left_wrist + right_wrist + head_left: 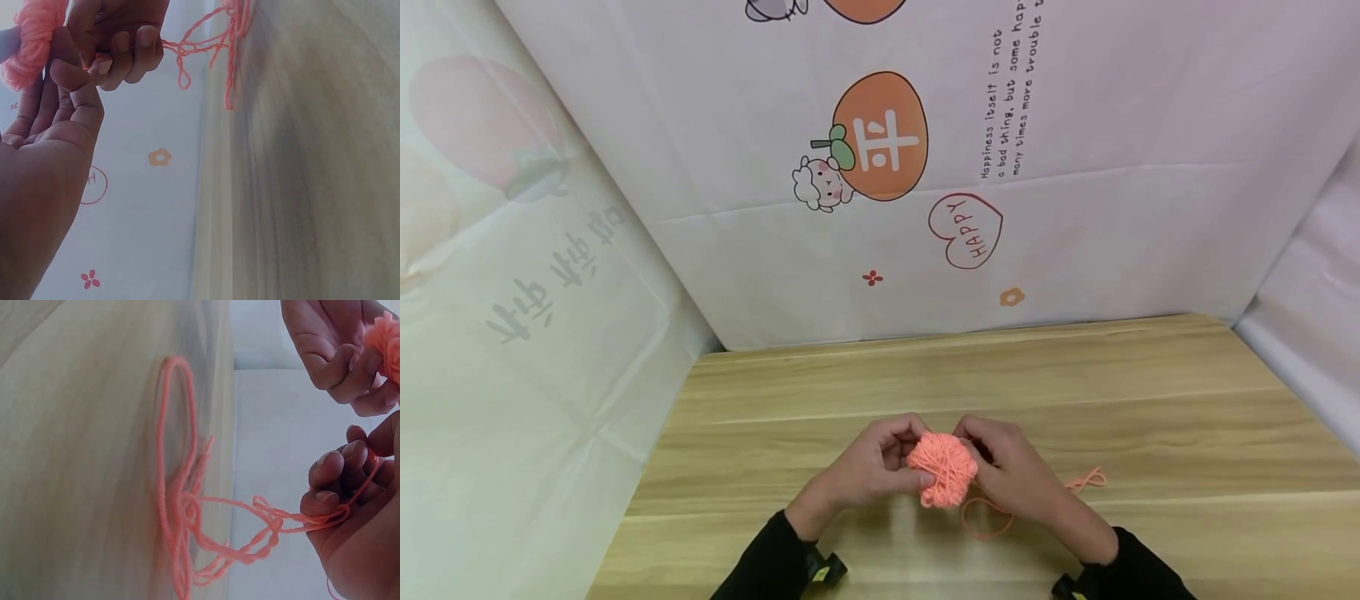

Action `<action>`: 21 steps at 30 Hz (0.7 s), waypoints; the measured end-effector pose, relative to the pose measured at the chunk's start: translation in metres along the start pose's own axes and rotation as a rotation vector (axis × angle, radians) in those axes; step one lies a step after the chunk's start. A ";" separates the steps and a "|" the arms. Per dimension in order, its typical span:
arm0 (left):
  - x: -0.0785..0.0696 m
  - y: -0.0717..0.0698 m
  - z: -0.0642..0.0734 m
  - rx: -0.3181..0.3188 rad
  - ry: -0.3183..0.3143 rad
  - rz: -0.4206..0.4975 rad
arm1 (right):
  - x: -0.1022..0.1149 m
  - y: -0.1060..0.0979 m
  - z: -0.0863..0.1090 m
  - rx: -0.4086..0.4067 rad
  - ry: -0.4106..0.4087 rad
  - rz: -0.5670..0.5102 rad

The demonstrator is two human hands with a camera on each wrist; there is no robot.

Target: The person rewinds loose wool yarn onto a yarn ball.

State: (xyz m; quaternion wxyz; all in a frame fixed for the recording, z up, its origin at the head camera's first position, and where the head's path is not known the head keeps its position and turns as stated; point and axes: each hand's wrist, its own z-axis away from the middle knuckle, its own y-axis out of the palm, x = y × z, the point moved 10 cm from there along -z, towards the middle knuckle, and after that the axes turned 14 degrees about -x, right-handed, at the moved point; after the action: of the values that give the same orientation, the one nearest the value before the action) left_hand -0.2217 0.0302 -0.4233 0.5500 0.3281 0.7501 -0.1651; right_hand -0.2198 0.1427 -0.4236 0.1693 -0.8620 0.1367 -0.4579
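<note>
A coral-pink ball of yarn is held above the wooden table by my left hand, its thumb across the near side and the fingers behind. My right hand is at the ball's right side. In the right wrist view, the curled fingers of this right hand grip a strand of the same yarn, which runs through the palm. From the hand a loose, twisted tangle of yarn trails down to the table. One thin loop of yarn hangs below the right hand in the head view.
The wood-grain table spreads out under both hands. Behind it hangs a white cloth printed with cartoons and lettering, and another white cloth hangs at the left. Loose yarn ends lie beyond the right wrist.
</note>
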 end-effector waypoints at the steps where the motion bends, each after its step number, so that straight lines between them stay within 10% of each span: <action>1: -0.001 -0.001 0.000 -0.008 0.002 0.004 | 0.000 0.000 0.000 0.000 -0.002 0.001; 21: -0.011 -0.018 -0.005 -0.181 0.081 0.051 | 0.001 0.015 0.006 0.049 -0.028 0.047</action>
State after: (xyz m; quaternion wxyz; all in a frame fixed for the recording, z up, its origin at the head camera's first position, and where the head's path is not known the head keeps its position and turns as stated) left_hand -0.2351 0.0168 -0.4131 0.5506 0.3026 0.7749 -0.0692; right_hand -0.2158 0.1295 -0.4323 0.2032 -0.8605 0.1432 -0.4447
